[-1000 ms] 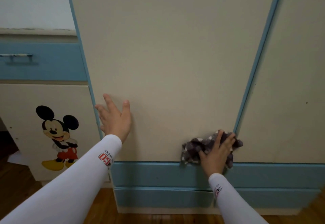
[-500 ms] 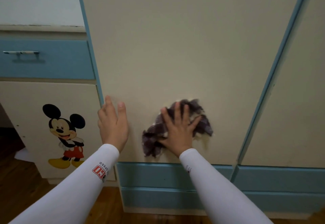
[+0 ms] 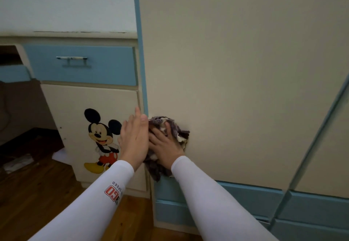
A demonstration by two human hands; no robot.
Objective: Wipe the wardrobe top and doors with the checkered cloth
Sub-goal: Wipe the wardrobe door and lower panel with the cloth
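Checkered cloth [image 3: 177, 133] is arriving bunched at the lower left corner of the wardrobe door [image 3: 236, 70], having swept across from the right edge under the flat, spread right hand [image 3: 164, 144] pressing it, while the empty, straight-fingered left hand [image 3: 135, 138] is apparently bracing that edge, so by my read the bottom pass is finishing.

The person wears long white sleeves that fit snug and stop at the wrists. The left sleeve [image 3: 88, 208] has a red mark [image 3: 112, 193] with white edges not far from the wrist. Small dark letters next to it spell SPEED. The right sleeve [image 3: 211, 197] looks plain white. The left hand [image 3: 134, 139] and the right hand [image 3: 167, 145] are bare.
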